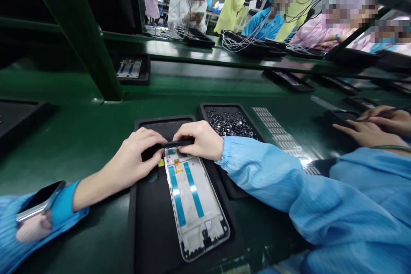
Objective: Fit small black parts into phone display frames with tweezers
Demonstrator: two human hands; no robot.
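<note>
1. At far left, a dark tray (19, 115) sat on the green surface (80, 137); nearer, a smartwatch (41, 201) showed at the person's blue left cuff.
2. The left hand (136, 156) reached inward, its thumb and fingertips pinching the left end of a black bar-shaped piece (180, 142).
3. Below the piece lay a phone frame (187, 199) with two blue strips, resting at a slant in a black tray (149, 227); the piece was at the frame's far end.
4. The right hand (204, 141) pinched the same piece nearer its right end.
5. Just beyond that hand stood a tray of small parts (229, 122), and beside it a sheet of pale labels (278, 132).
6. At far right, a co-worker's hands (379, 126) worked over another dark tray.
</note>
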